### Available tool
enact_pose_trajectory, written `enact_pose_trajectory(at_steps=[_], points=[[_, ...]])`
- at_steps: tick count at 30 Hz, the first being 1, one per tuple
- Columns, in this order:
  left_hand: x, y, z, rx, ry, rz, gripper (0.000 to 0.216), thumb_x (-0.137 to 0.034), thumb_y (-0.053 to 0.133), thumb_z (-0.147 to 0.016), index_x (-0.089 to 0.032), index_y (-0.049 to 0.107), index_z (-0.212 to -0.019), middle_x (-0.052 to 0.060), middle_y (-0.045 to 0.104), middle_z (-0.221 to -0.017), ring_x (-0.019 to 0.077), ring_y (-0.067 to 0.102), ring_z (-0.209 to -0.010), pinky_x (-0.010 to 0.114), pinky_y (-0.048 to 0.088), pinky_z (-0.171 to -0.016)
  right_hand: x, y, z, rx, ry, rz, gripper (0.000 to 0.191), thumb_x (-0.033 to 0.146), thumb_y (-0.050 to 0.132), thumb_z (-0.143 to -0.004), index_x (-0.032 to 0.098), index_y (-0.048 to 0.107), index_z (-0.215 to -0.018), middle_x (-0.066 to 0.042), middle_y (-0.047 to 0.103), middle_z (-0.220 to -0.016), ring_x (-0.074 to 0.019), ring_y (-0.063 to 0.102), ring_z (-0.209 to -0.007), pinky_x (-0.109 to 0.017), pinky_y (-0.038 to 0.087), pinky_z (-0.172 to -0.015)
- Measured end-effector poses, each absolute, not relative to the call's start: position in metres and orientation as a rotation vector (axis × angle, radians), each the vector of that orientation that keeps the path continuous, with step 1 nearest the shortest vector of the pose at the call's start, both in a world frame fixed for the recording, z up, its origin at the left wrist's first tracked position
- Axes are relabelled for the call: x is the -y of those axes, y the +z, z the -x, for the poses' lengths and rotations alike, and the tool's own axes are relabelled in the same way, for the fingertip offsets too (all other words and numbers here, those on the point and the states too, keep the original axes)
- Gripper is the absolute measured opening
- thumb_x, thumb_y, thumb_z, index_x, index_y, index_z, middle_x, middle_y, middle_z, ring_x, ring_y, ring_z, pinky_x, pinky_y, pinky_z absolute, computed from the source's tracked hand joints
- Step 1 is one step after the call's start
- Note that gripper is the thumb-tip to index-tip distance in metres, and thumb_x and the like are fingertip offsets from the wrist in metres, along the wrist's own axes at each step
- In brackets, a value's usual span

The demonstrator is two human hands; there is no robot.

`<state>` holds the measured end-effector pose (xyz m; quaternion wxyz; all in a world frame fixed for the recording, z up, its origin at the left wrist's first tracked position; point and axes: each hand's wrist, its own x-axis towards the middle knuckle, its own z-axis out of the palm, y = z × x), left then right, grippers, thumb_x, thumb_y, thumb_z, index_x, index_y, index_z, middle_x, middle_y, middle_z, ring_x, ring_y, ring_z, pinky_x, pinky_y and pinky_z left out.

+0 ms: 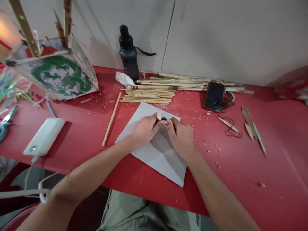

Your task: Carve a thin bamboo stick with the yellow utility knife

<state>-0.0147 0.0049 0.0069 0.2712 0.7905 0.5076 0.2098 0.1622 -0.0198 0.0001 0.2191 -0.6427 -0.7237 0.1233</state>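
Observation:
Both hands meet over a white sheet of paper [157, 154] lying on the red table [240, 179]. My left hand [145, 128] is closed, its fingers pinching a small pale piece [159, 115], perhaps wood. My right hand [180, 134] is closed too, its fingertips pressed on a small dark object [164, 119] right beside that piece. What the dark object is I cannot make out. The two hands touch at the fingertips.
A pile of bamboo sticks [168, 88] lies behind the paper, one long stick [111, 118] at its left. A dark bottle [128, 54] stands by the wall. A dragon-painted lantern frame [57, 75], white power bank [44, 136], pliers [6, 122], a phone [213, 96] and carved slivers [252, 128] surround them.

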Motion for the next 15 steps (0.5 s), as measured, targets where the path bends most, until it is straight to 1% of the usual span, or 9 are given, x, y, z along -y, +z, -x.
enact_pose_trajectory(at_steps=[4, 7, 11, 15], points=[[-0.007, 0.0051, 0.0164, -1.429, 0.526, -2.195, 0.064, -0.071, 0.026, -0.1, -0.018, 0.061, -0.102, 0.01, 0.072, -0.082, 0.0245, 0.071, -0.076, 0.032, 0.042, -0.065, 0.0204, 0.0007, -0.1618, 2.006, 0.335, 1.782, 0.057, 0.058, 0.025, -0.105, 0.021, 0.061, -0.08, -0.003, 0.057, -0.061, -0.0159, 0.044, -0.055, -0.03, 0.019, -0.057], [-0.0076, 0.0026, 0.0187, -1.447, 0.528, -2.259, 0.069, -0.074, 0.024, -0.098, -0.016, 0.061, -0.105, 0.009, 0.071, -0.079, 0.0247, 0.07, -0.073, 0.032, 0.04, -0.062, 0.0215, 0.002, -0.161, 2.001, 0.357, 1.773, 0.057, 0.058, 0.025, -0.105, 0.021, 0.06, -0.079, -0.003, 0.055, -0.061, -0.0158, 0.044, -0.054, -0.03, 0.019, -0.056], [-0.0068, 0.0012, 0.02, -1.438, 0.513, -2.357, 0.076, -0.076, 0.018, -0.096, -0.015, 0.06, -0.113, 0.01, 0.072, -0.082, 0.0262, 0.071, -0.076, 0.032, 0.038, -0.06, 0.0225, 0.0029, -0.1599, 2.007, 0.368, 1.753, 0.056, 0.057, 0.024, -0.105, 0.021, 0.059, -0.079, -0.003, 0.055, -0.06, -0.0156, 0.044, -0.054, -0.03, 0.019, -0.056], [-0.007, 0.0034, 0.0181, -1.465, 0.437, -2.352, 0.079, -0.075, 0.015, -0.097, -0.014, 0.06, -0.117, 0.011, 0.073, -0.085, 0.027, 0.072, -0.077, 0.032, 0.04, -0.062, 0.0219, 0.0022, -0.1602, 2.016, 0.345, 1.788, 0.058, 0.059, 0.024, -0.105, 0.021, 0.06, -0.08, -0.003, 0.056, -0.06, -0.0157, 0.044, -0.054, -0.03, 0.018, -0.056]])
